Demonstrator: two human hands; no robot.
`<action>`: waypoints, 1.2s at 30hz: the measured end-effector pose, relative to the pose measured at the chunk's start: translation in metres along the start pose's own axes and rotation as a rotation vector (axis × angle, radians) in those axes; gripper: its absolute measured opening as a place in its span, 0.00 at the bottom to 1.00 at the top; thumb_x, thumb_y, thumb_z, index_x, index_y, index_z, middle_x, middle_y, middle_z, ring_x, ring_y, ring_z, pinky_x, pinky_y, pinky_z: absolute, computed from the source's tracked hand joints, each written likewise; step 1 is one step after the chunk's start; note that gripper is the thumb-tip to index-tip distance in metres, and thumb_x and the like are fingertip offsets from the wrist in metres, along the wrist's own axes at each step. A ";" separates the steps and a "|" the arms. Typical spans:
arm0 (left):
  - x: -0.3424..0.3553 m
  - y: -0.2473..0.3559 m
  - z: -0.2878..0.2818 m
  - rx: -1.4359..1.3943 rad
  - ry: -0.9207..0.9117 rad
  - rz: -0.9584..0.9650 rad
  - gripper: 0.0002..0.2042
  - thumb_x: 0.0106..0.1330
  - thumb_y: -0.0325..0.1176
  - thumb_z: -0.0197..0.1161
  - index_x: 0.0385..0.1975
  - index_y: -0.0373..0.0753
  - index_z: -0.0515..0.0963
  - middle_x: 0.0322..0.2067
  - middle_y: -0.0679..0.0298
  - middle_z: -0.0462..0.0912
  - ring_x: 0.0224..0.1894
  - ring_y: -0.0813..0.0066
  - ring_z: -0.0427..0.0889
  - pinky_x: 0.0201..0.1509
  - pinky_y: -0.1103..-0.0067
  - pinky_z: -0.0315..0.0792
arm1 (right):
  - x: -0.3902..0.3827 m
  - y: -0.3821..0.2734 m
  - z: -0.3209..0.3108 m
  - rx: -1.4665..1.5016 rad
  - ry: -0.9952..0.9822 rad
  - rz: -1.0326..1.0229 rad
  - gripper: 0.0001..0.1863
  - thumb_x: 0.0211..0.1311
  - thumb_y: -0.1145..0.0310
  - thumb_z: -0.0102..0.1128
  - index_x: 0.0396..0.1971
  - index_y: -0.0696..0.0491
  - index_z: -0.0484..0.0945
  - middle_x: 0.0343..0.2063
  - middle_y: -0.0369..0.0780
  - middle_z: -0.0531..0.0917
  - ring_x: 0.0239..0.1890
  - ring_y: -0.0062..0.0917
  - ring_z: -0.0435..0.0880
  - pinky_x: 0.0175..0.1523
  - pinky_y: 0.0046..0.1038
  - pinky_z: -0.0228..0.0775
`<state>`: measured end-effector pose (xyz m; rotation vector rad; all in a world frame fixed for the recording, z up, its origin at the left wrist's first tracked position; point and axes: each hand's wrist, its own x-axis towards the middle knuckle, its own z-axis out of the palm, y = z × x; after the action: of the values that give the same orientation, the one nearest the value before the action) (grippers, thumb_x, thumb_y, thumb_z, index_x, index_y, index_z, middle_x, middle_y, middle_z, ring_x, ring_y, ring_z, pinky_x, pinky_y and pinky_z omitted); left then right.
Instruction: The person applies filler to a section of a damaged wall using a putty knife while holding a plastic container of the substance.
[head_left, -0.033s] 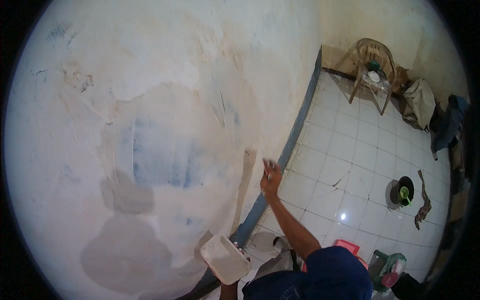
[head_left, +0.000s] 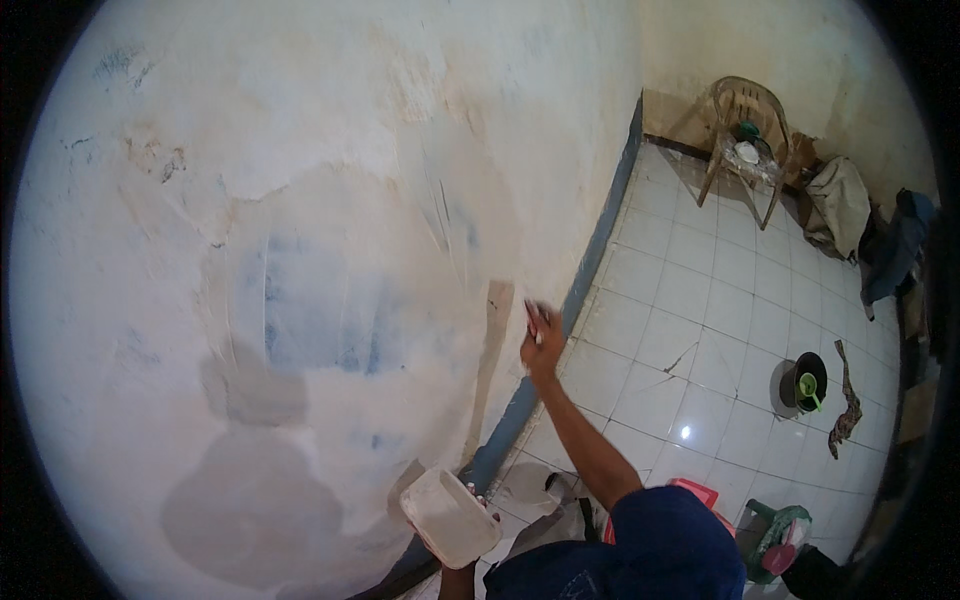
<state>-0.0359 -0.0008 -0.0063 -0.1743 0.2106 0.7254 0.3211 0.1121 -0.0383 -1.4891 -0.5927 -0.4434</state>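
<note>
My right hand [head_left: 541,350] is raised close to the patchy whitish wall [head_left: 330,230], above its blue-grey base strip. Its fingers are closed round a slim tool with a reddish handle [head_left: 533,320]; motion blur and the hand hide its far end, so I cannot make out its exact kind. Low in front of me, my left hand [head_left: 490,508] grips a shallow off-white rectangular tub [head_left: 445,515] from beneath and the side, with only its fingertips showing at the rim. Smears of pale filler and bluish patches cover the wall beside both hands.
White floor tiles [head_left: 690,300] stretch to the right. A plastic chair [head_left: 745,130] stands at the far wall, near a beige sack [head_left: 838,205]. A dark bucket [head_left: 803,383] with a green dipper and a twisted rag [head_left: 846,415] lie right; a green stool [head_left: 765,530] is near me.
My right hand has shifted slightly up along the wall, its shadow with it, and the reddish handle shows more clearly. The left hand and tub have barely moved.
</note>
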 end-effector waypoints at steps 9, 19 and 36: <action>0.004 -0.011 0.009 0.120 -0.047 0.005 0.50 0.55 0.76 0.48 0.70 0.44 0.53 0.65 0.48 0.61 0.62 0.44 0.66 0.60 0.41 0.62 | -0.081 -0.019 -0.010 0.058 -0.330 -0.182 0.24 0.49 0.79 0.56 0.51 0.51 0.80 0.47 0.46 0.77 0.51 0.45 0.74 0.54 0.37 0.67; 0.000 -0.014 0.033 0.665 0.029 0.074 0.50 0.52 0.79 0.47 0.70 0.50 0.54 0.64 0.49 0.61 0.62 0.42 0.66 0.60 0.38 0.58 | -0.068 0.001 0.014 0.013 -0.007 0.188 0.24 0.50 0.81 0.50 0.49 0.55 0.80 0.45 0.46 0.75 0.47 0.38 0.75 0.52 0.33 0.67; 0.010 -0.023 0.027 -0.037 -0.060 -0.049 0.49 0.53 0.77 0.50 0.71 0.52 0.51 0.67 0.49 0.57 0.64 0.43 0.63 0.62 0.39 0.56 | -0.036 0.014 0.011 -0.025 -0.133 0.046 0.28 0.50 0.87 0.54 0.53 0.50 0.79 0.45 0.47 0.75 0.46 0.40 0.76 0.48 0.31 0.71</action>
<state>-0.0100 -0.0051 0.0196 -0.1922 0.1351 0.6848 0.3003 0.1212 -0.0717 -1.5616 -0.6579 -0.3183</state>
